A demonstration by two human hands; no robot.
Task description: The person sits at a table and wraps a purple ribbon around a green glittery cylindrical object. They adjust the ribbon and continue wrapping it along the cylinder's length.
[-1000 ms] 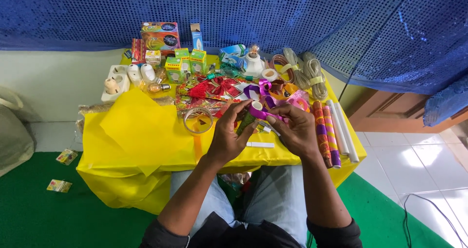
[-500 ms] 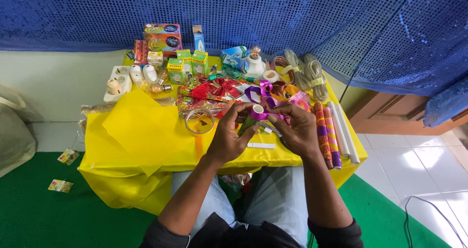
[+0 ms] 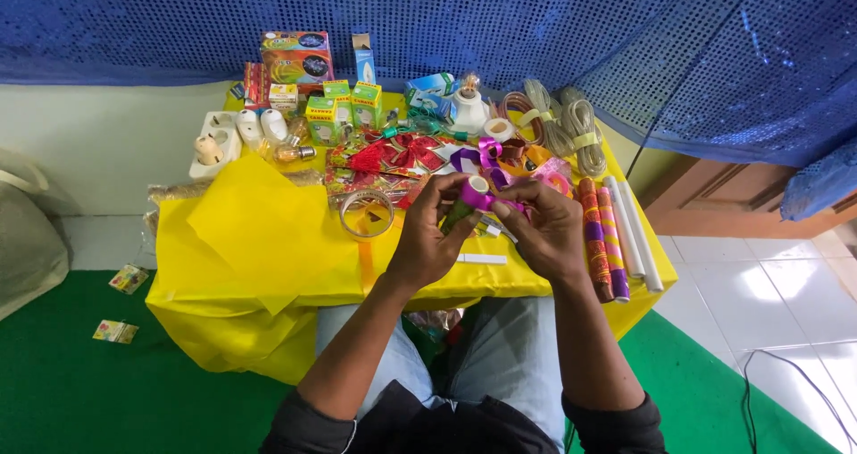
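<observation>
Partly hidden, both hands' fingers (image 3: 446,206) pinch a purple ribbon roll (image 3: 476,191), its lower half covered.

Both hands raised together, left hand (image 3: 427,240) and right hand (image 3: 542,231) fingers pinched.

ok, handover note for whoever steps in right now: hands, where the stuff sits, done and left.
Left hand: pinching the purple ribbon roll from its left side.
Right hand: fingers on the roll's right side, over the table's middle.
Nearby: clear tape roll left of the hands, patterned paper rolls to the right, yellow sheet spread at left.
Done: roll lifted off the table.
Left: cannot tell whether any ribbon is pulled free; nothing looks wrapped or tied yet.
</observation>
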